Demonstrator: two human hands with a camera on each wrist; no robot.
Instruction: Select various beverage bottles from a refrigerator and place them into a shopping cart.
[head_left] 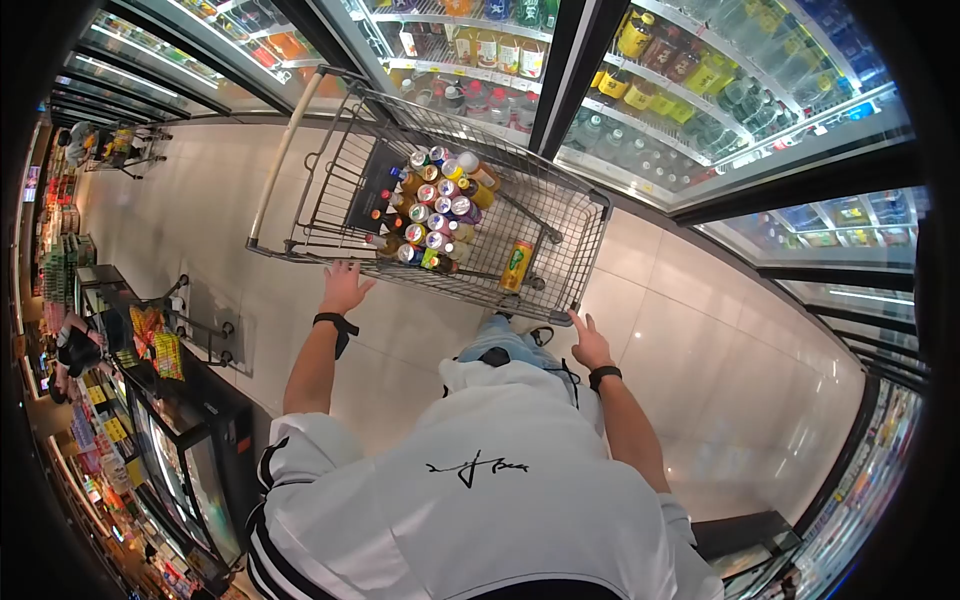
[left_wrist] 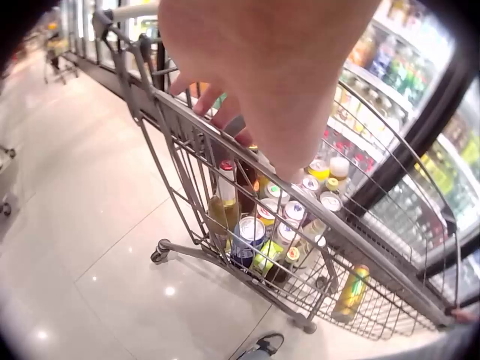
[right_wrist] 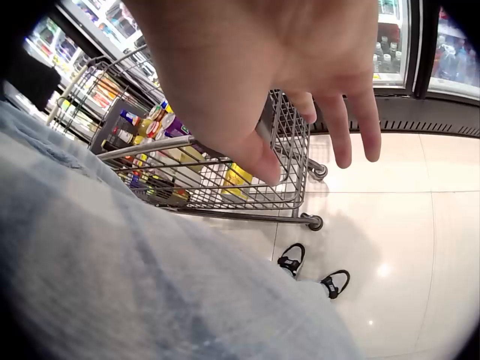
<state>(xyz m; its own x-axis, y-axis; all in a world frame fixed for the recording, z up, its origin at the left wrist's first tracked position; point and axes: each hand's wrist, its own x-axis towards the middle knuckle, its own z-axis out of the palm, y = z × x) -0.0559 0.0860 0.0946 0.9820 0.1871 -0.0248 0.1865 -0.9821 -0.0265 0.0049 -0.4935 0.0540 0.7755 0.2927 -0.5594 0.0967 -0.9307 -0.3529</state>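
A metal shopping cart stands in front of me, its pale handle to the left. In its basket, drink cans and small bottles crowd together upright at the handle end. One yellow can lies apart toward the front. My left hand rests at the near top rail, fingers extended over it in the left wrist view. At the near front corner is my right hand; its fingers are straight and spread, with the thumb right at the rail in the right wrist view.
Glass-door drink coolers line the far side, close behind the cart. Pale floor tiles stretch to the right. Another cart stands far left, and a dark display case is at the lower left. My shoes are near the cart's wheels.
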